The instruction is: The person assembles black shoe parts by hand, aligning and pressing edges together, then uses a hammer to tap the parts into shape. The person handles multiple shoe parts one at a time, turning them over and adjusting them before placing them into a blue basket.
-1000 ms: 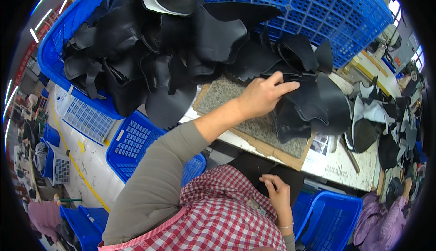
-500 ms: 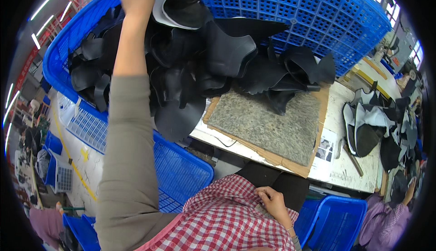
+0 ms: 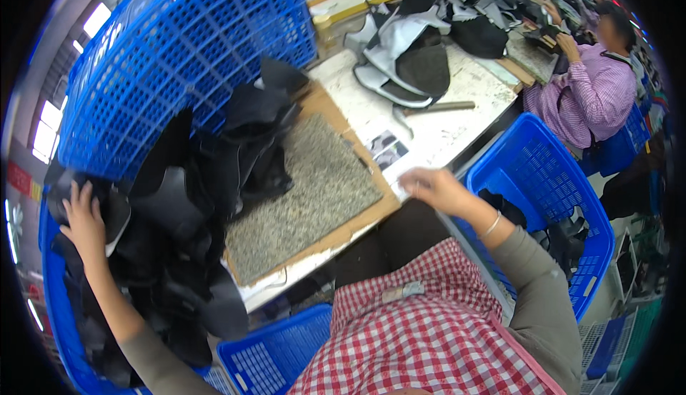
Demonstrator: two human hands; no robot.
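Hands at work: we press our left hand (image 3: pixel 86 220), fingers spread, on black leather pieces (image 3: pixel 179 209) heaped left of the grey cutting pad (image 3: pixel 307 195), steadying the pile, while our right hand (image 3: pixel 436 189) rests loosely curled at the counter (image 3: pixel 443 120) edge right of the pad, gripping nothing.

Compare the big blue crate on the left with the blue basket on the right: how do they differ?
The big blue crate is heaped with dark cut pieces; the blue basket holds only a few. The crate is larger and lies tipped, the basket sits upright. The left hand reaches into the crate. Both are perforated blue plastic.
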